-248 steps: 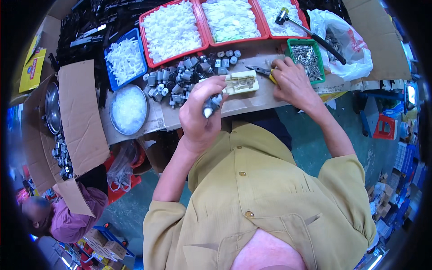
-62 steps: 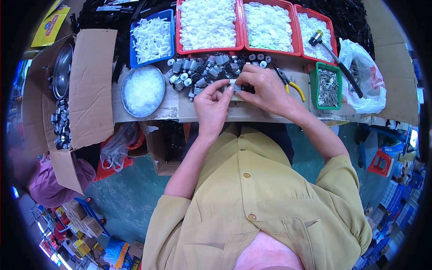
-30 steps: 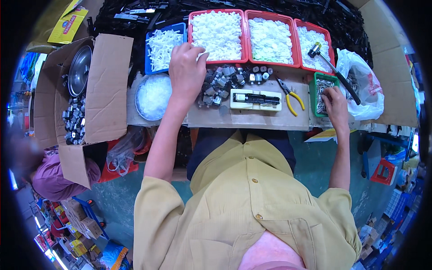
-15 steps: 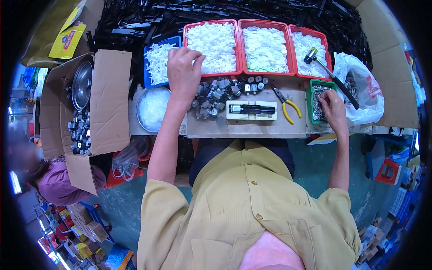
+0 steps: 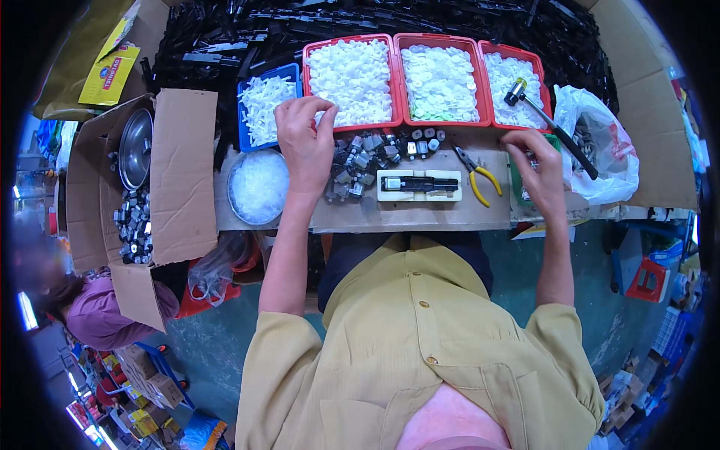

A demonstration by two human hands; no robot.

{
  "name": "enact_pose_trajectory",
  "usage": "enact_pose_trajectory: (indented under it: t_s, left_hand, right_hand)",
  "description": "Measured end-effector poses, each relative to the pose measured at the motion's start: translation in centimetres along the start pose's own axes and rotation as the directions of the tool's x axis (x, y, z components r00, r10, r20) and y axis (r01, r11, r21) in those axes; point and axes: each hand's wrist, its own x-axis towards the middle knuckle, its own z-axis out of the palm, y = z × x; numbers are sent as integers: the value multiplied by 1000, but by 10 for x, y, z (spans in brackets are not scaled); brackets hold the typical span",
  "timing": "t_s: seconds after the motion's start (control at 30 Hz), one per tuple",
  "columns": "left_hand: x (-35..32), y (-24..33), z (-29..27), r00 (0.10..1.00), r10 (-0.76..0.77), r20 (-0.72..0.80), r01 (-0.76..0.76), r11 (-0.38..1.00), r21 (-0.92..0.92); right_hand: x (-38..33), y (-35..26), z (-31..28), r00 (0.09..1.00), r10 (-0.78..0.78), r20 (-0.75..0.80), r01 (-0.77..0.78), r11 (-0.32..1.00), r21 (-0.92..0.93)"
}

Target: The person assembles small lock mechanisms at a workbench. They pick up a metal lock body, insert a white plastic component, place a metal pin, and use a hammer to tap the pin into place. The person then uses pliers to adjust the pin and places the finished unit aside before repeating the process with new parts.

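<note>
My left hand (image 5: pixel 304 142) reaches forward over the near edge of a red tray (image 5: pixel 316 126) of small white plastic parts, its fingers curled down into the parts. Whether it holds one is hidden. My right hand (image 5: pixel 538 171) rests over a green tray (image 5: pixel 516 178) at the right, fingers bent into its small metal pieces. Between the hands a cream block with a black part on it (image 5: pixel 418 184) lies on the board (image 5: pixel 420 215). Yellow-handled pliers (image 5: pixel 478 174) lie beside it, and a pile of small grey metal parts (image 5: pixel 358 165) sits to its left.
Two more red trays (image 5: pixel 442 79) of white parts and a hammer (image 5: pixel 547 124) stand at the back. A blue tray (image 5: pixel 260 105), a round bowl of clear parts (image 5: pixel 257 186) and a cardboard box with metal pieces (image 5: pixel 131 221) are at left. A plastic bag (image 5: pixel 607 146) is at right. Another person (image 5: pixel 82 311) sits lower left.
Two seconds ago both hands worked together at the cream block. They have since parted: the left went to the red tray, the right to the green tray. The view shifted slightly.
</note>
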Motion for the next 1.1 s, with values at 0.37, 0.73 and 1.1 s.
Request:
enact_pose_trajectory:
  t_s: [0.37,0.73,1.1]
  left_hand:
    - [-43,47,-8,535,-275,799,582,-566,-584]
    - [-50,71,8,483,-150,863,560,-704,-436]
    - [-54,80,12,486,-118,866,574,-704,-418]
  right_hand:
    - [53,-92,85,992,-126,-3,101,785,611]
    - [36,-83,88,995,72,66,-97,613,784]
    - [28,-70,80,993,-58,-102,108,794,598]
